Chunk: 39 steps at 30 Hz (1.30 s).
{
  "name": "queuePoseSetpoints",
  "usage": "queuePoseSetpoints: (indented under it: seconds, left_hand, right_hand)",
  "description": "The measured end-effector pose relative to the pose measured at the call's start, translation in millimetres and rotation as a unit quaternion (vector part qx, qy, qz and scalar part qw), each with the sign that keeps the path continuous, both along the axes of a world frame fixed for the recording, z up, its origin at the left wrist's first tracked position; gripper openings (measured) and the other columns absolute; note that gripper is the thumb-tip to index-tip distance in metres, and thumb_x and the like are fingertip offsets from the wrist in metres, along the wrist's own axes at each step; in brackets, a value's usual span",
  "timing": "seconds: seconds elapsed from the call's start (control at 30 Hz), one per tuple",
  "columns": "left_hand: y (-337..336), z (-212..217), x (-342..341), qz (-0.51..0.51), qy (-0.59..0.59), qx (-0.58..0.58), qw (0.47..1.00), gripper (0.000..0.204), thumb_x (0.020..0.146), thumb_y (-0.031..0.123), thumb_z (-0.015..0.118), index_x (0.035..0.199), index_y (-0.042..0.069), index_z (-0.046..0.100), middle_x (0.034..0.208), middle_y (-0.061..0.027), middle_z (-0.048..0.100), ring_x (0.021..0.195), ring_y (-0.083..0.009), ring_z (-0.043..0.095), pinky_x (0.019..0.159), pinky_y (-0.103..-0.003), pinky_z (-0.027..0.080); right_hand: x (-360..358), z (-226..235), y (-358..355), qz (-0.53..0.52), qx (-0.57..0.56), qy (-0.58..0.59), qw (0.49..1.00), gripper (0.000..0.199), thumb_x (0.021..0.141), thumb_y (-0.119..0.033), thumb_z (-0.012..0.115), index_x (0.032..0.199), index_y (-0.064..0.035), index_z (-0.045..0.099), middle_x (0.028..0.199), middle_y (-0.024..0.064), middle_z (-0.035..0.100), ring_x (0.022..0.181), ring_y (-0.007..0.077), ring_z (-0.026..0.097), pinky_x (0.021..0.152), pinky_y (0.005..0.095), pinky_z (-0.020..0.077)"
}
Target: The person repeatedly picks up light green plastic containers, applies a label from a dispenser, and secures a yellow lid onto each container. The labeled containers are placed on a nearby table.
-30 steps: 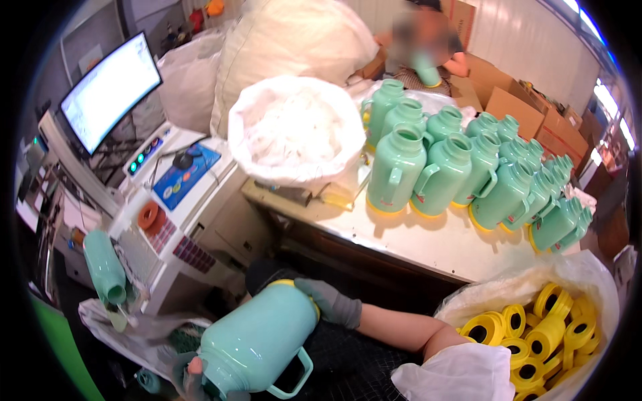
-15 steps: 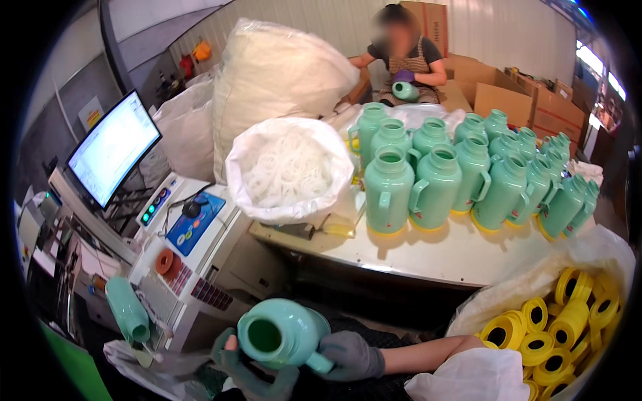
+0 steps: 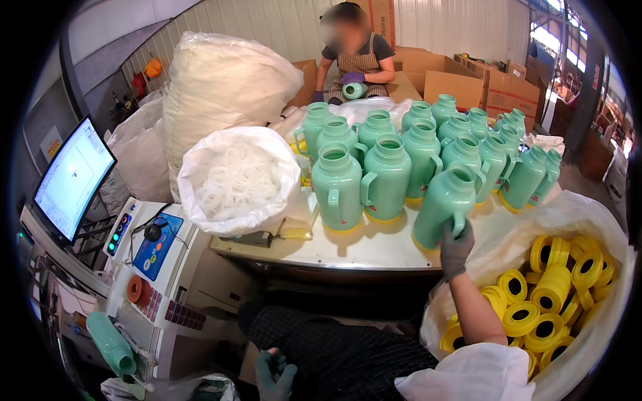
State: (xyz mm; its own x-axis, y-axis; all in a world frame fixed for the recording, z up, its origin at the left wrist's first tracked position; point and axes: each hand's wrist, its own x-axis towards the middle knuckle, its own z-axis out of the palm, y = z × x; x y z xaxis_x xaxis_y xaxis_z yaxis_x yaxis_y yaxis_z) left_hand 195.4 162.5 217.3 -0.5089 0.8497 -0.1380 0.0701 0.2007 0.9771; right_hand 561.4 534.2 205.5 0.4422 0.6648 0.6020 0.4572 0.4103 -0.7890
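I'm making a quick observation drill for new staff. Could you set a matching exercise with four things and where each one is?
Things:
1. Right hand
2. White rings
3. Left hand
4. Yellow plastic pieces

Places:
A. Inside the translucent bag at the lower right
B. Low in the picture, beside the person's dark-clothed lap
C. At the handle of a green flask
D. Inside the white sack, left of the standing flasks

Right pairs: 1-C; 2-D; 3-B; 4-A
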Motion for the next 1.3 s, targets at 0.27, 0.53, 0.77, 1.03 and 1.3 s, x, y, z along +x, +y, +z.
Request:
queuePoseSetpoints:
  seconds: [0.27, 0.53, 0.77, 1.03, 1.3]
  left_hand:
    - [-16, -24, -6, -0.050, 0.075, 0.041, 0.995, 0.068, 0.090, 0.024, 0.085, 0.145, 0.001, 0.052, 0.141, -0.0182, 0.053, 0.117, -0.0266, 0.060, 0.100, -0.040, 0.053]
    - [-91, -22, -21, 0.142, 0.135, -0.012, 0.981, 0.063, 0.096, 0.042, 0.076, 0.140, 0.004, 0.052, 0.133, -0.0163, 0.054, 0.114, -0.0295, 0.062, 0.103, -0.043, 0.052]
    - [-244, -22, -98, 0.552, 0.371, -0.043, 0.745, 0.051, 0.091, 0.015, 0.078, 0.134, 0.001, 0.055, 0.125, -0.0186, 0.061, 0.114, -0.0351, 0.063, 0.101, -0.043, 0.051]
    - [-484, -185, -254, 0.548, 0.316, -0.550, 0.545, 0.073, 0.092, 0.039, 0.068, 0.153, 0.008, 0.043, 0.159, -0.0161, 0.042, 0.134, -0.0379, 0.053, 0.107, -0.052, 0.048]
    - [-538, -185, -254, 0.441, 0.270, -0.664, 0.540, 0.028, 0.094, 0.025, 0.068, 0.121, 0.018, 0.073, 0.145, -0.0084, 0.053, 0.132, -0.0301, 0.056, 0.098, -0.047, 0.056]
  right_hand:
    - [73, -73, 95, -0.148, -0.134, -0.099, 0.975, 0.045, 0.092, -0.026, 0.078, 0.128, -0.0032, 0.064, 0.116, 0.0198, 0.069, 0.110, 0.0321, 0.068, 0.094, 0.0427, 0.0522]
    - [-121, 23, -93, 0.111, 0.196, -0.256, 0.940, 0.034, 0.097, -0.032, 0.078, 0.117, -0.0052, 0.072, 0.116, 0.0147, 0.068, 0.111, 0.0331, 0.064, 0.094, 0.0470, 0.0516]
    - [-323, -18, -195, 0.625, 0.114, -0.413, 0.652, 0.059, 0.093, -0.017, 0.073, 0.146, 0.0016, 0.052, 0.142, 0.0227, 0.056, 0.133, 0.0406, 0.051, 0.117, 0.0528, 0.0383]
    - [-400, 1, -265, 0.590, 0.235, -0.478, 0.607, 0.034, 0.096, -0.033, 0.079, 0.119, -0.0088, 0.074, 0.118, 0.0137, 0.068, 0.110, 0.0337, 0.063, 0.098, 0.0495, 0.0497]
    - [-412, 2, -269, 0.632, 0.191, -0.463, 0.591, 0.036, 0.094, -0.031, 0.079, 0.123, -0.0099, 0.074, 0.118, 0.0132, 0.069, 0.111, 0.0355, 0.063, 0.100, 0.0512, 0.0474]
